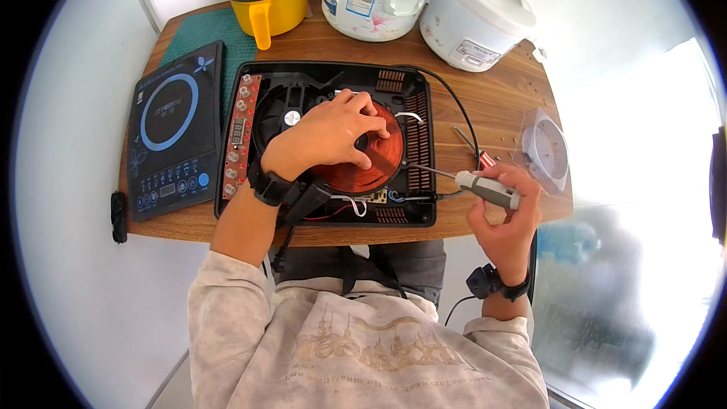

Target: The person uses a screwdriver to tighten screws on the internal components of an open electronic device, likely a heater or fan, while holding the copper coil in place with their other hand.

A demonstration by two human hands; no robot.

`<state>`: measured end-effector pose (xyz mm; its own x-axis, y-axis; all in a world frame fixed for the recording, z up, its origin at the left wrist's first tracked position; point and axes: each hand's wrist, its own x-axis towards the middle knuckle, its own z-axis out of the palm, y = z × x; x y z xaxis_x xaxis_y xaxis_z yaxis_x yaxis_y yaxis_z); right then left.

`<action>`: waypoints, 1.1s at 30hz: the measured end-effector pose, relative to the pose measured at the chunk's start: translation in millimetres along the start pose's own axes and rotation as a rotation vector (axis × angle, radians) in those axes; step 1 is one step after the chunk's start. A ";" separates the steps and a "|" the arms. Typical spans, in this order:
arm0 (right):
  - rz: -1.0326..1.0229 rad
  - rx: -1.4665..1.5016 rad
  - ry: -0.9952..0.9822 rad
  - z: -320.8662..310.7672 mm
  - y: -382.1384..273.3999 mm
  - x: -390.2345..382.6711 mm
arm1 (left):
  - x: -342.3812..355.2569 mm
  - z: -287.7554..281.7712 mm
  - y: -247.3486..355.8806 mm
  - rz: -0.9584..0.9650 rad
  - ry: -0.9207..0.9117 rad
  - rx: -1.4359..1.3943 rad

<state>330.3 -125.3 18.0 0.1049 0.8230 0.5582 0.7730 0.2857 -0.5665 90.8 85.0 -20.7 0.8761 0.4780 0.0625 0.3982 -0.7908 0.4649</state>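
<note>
An opened induction cooker base [333, 69], a black plastic shell, lies in front of me with a round copper coil [352, 178] inside. My left hand [326, 132] reaches over the coil; its curled fingers and thumb grip the coil around its middle, hiding part of it. In my right hand [503, 231] is a screwdriver [491, 189] with a grey and white handle. Its thin shaft points left, and the tip is at the coil's right edge. A red circuit board [238, 132] with a small display runs along the shell's left side.
The cooker's black glass top [170, 125] leans at the left, partly over a green cutting mat [189, 34]. Behind stand a yellow pot [282, 14] and two white rice cookers [379, 0]. To the right are a red-striped tool handle [486, 159], a clear plastic container [544, 153] and a black cable [460, 98].
</note>
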 end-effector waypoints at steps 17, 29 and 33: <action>-0.227 -0.087 -0.038 8.3 -11.9 5.1 | -0.3 0.0 1.4 0.001 0.012 -0.007; -0.130 -0.174 0.113 7.0 -12.4 6.8 | -0.1 -0.3 0.8 -0.003 0.000 0.004; -0.054 -0.240 0.122 5.7 -12.9 6.2 | 0.5 -1.1 2.2 -0.012 -0.012 0.003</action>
<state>317.4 -121.1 25.3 0.1229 0.7406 0.6606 0.9041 0.1909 -0.3823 91.8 83.9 -18.7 0.8746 0.4826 0.0460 0.4094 -0.7861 0.4631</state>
